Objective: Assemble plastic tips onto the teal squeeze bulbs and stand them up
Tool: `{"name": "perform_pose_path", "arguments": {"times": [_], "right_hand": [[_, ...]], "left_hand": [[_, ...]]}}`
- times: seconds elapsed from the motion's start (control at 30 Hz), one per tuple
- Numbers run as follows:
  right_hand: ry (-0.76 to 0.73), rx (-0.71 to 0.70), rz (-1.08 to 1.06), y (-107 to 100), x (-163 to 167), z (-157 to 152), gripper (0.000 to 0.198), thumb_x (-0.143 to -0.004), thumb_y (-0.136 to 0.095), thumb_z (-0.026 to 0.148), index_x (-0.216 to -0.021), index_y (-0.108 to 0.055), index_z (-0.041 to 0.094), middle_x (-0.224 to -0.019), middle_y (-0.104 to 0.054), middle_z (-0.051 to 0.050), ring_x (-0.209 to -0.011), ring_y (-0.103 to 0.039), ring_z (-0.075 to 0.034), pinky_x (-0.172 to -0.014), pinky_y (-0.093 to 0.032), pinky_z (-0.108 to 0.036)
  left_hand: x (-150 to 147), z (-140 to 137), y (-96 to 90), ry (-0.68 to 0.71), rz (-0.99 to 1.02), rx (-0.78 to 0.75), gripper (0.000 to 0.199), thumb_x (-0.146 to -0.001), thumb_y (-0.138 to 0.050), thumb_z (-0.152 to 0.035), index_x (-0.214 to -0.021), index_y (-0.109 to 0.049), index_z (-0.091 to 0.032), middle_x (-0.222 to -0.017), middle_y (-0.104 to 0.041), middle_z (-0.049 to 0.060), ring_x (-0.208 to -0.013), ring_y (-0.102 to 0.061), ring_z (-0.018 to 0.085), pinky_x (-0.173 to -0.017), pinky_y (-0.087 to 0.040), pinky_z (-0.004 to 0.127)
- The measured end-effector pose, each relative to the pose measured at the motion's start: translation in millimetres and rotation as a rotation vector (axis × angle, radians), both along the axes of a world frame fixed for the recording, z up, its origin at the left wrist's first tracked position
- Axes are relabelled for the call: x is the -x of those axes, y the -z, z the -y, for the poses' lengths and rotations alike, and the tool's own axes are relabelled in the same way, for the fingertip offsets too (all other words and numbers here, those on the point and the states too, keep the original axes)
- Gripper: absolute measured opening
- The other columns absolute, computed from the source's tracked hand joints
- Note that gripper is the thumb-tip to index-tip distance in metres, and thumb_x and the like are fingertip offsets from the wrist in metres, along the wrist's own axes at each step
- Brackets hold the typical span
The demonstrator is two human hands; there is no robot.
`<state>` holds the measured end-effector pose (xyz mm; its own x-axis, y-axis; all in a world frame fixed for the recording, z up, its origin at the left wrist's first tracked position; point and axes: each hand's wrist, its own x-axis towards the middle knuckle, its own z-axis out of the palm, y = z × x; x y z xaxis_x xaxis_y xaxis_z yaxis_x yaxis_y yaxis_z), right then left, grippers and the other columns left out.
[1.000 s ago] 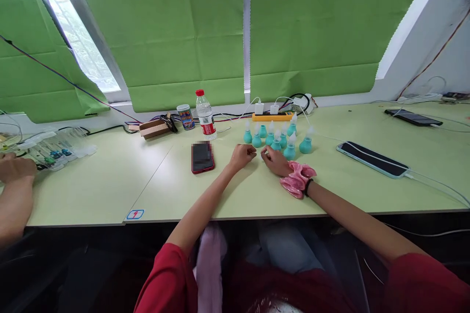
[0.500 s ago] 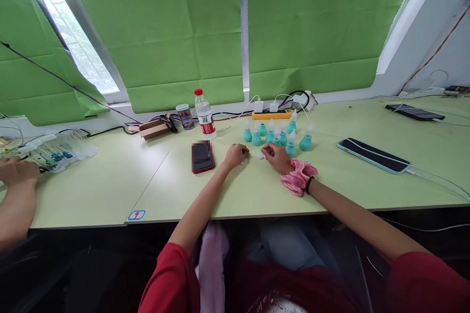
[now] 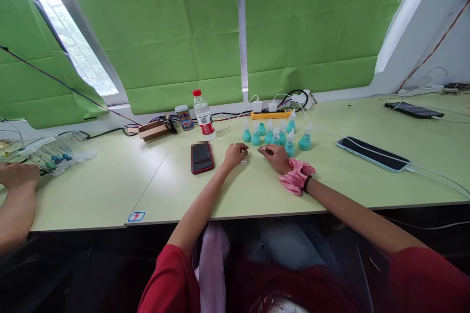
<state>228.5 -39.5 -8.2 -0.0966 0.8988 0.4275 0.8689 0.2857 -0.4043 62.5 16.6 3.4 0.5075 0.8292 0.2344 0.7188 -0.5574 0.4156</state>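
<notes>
My right hand [image 3: 277,156], with a pink scrunchie [image 3: 296,176] and a black band at the wrist, pinches a small whitish piece [image 3: 262,149] at its fingertips. Left of it, my left hand [image 3: 235,155] rests on the table with curled, closed fingers; what they hold, if anything, is too small to make out. Small clear pieces [image 3: 244,161] lie beside that hand. Just behind both hands stand several teal squeeze bulbs [image 3: 304,142], most with clear pointed tips upward. One bulb [image 3: 262,129] shows no tip.
A red-cased phone [image 3: 202,157] lies left of my hands, near a water bottle [image 3: 204,116] and a can [image 3: 184,118]. Behind the bulbs runs an orange power strip [image 3: 271,114]. A charging phone [image 3: 372,153] lies right. Another person's hand [image 3: 18,175] is far left by clear plastic parts.
The whitish piece that lay on the table between my hands is now off it, at my right fingertips. My right hand has shifted slightly left; my left hand stays nearly in place.
</notes>
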Motion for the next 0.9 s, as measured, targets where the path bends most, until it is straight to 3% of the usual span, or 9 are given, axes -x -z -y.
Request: {"name": "perform_pose_path", "arguments": {"times": [0.2,0.37,0.53,0.67,0.9], "right_hand": [[-0.023,0.0,0.07,0.6,-2.6,2.7,0.034,-0.078,-0.049,0.043,-0.077,-0.063,0.013,-0.055,-0.055,0.0,-0.052,-0.05,-0.011,-0.05,-0.036,-0.023],[-0.047,-0.151,0.18,-3.0,12.7,16.0,0.045,-0.081,-0.042,0.042,-0.113,-0.053,0.013,-0.086,-0.059,-0.01,-0.072,-0.052,-0.019,-0.062,-0.035,-0.03],[-0.268,-0.206,0.355,-9.0,41.2,22.9,0.026,-0.08,-0.044,0.025,-0.101,-0.059,0.021,-0.111,-0.053,-0.009,-0.1,-0.042,-0.025,-0.083,-0.028,-0.038],[-0.279,-0.188,0.402,-6.1,48.3,17.6,0.025,-0.081,-0.042,0.022,-0.099,-0.059,0.02,-0.107,-0.056,-0.011,-0.102,-0.039,-0.028,-0.084,-0.021,-0.046],[-0.188,-0.138,0.356,-1.0,39.2,8.1,0.023,-0.083,-0.04,0.024,-0.098,-0.058,0.02,-0.09,-0.062,-0.009,-0.092,-0.046,-0.024,-0.076,-0.024,-0.041]], "left_hand": [[0.6,1.2,-3.9,-0.01,0.049,0.004,0.024,-0.084,-0.047,-0.028,-0.102,-0.052,-0.013,-0.101,-0.055,0.007,-0.086,-0.056,0.016,-0.074,-0.048,0.035],[1.5,0.6,-5.8,-0.037,0.109,-0.01,0.023,-0.084,-0.047,-0.028,-0.101,-0.053,-0.013,-0.1,-0.056,0.007,-0.084,-0.056,0.015,-0.073,-0.048,0.034],[5.4,-3.2,-8.1,-0.118,0.191,-0.057,0.024,-0.084,-0.046,-0.028,-0.102,-0.052,-0.013,-0.1,-0.056,0.007,-0.084,-0.056,0.015,-0.073,-0.048,0.035],[6.3,-5.0,-10.0,-0.158,0.233,-0.075,0.023,-0.084,-0.046,-0.028,-0.101,-0.052,-0.013,-0.099,-0.056,0.007,-0.085,-0.056,0.015,-0.074,-0.048,0.035],[13.5,3.8,-5.3,-0.121,0.257,-0.028,0.023,-0.084,-0.047,-0.028,-0.1,-0.053,-0.013,-0.097,-0.057,0.006,-0.082,-0.056,0.015,-0.072,-0.048,0.033]]}}
